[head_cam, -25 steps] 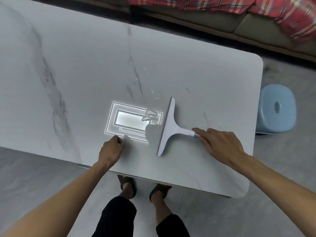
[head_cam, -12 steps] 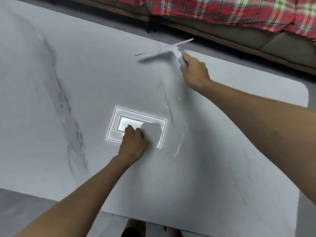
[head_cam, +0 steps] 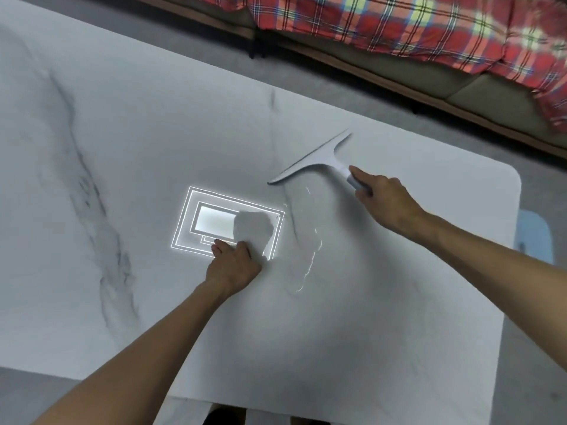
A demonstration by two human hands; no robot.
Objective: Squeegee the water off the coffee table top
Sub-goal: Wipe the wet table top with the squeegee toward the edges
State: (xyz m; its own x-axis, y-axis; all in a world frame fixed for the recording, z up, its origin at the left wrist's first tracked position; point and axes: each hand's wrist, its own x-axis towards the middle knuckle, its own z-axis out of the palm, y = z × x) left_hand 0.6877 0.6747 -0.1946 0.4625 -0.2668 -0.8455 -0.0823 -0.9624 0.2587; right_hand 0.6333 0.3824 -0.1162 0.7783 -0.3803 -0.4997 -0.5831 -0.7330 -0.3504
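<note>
A white marble-patterned coffee table top (head_cam: 129,142) fills the view. My right hand (head_cam: 386,200) grips the handle of a white squeegee (head_cam: 316,161), whose blade lies slantwise on the table right of centre. A thin streak of water (head_cam: 308,259) glints on the surface just below the blade. My left hand (head_cam: 234,265) rests as a loose fist on the table, to the left of the water, holding nothing. A bright rectangular reflection of a ceiling lamp (head_cam: 214,222) shines beside my left hand.
A sofa (head_cam: 460,84) with a red plaid blanket (head_cam: 399,23) runs along the far side. A light blue stool (head_cam: 535,234) stands past the table's right edge. My feet show under the near edge.
The squeegee swung from the near middle up to the far edge, then came back toward me along the water streak. My left hand moved slightly farther onto the table.
</note>
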